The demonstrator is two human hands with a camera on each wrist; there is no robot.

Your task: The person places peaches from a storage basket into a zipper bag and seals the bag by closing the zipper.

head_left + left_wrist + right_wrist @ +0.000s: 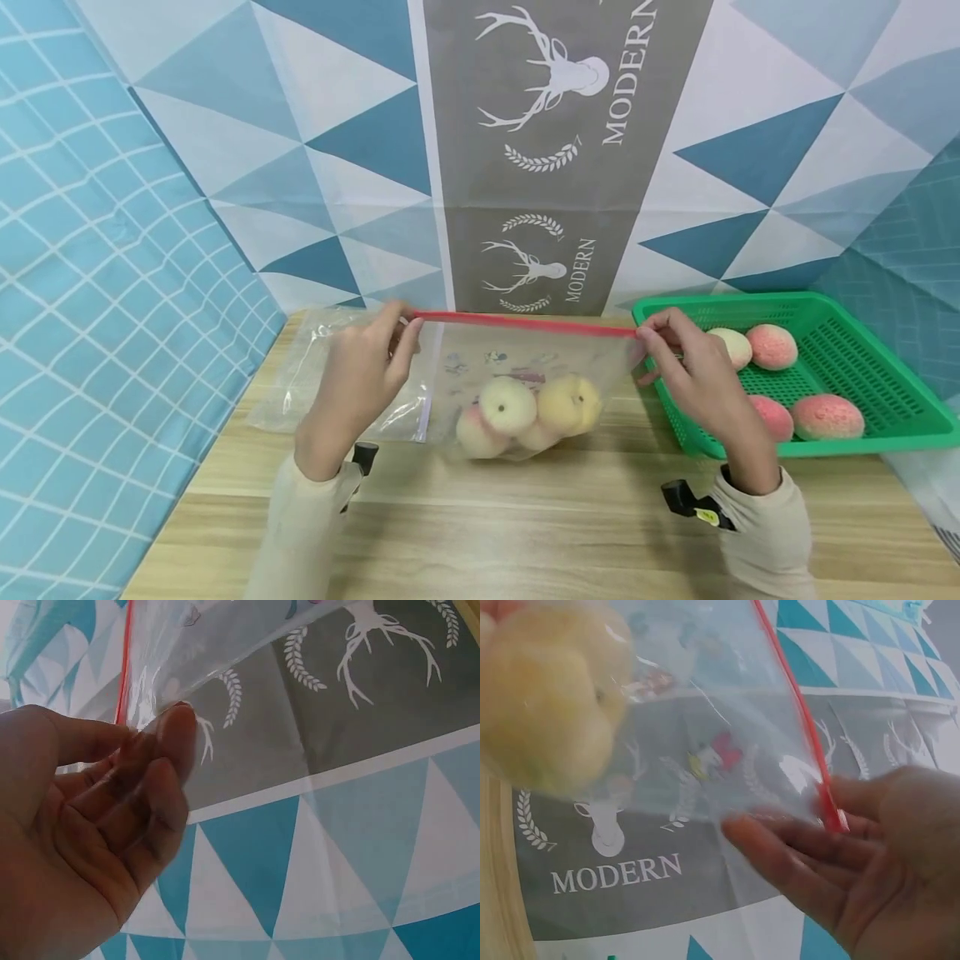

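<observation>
A clear zip bag with a red zip strip along its top hangs stretched between both hands. Several pale yellow and pinkish peaches are bunched at its bottom. My left hand pinches the bag's top left corner, thumb against fingers at the red strip. At the other end, my right hand pinches the top right corner. Close up in the right wrist view, a yellow peach presses against the plastic, and the red strip runs down to the thumb and fingers.
A green basket stands at the right, just beyond the right hand, holding pink and pale peaches. Behind the left hand another clear plastic bag lies flat on the wooden table. A patterned backdrop rises at the back.
</observation>
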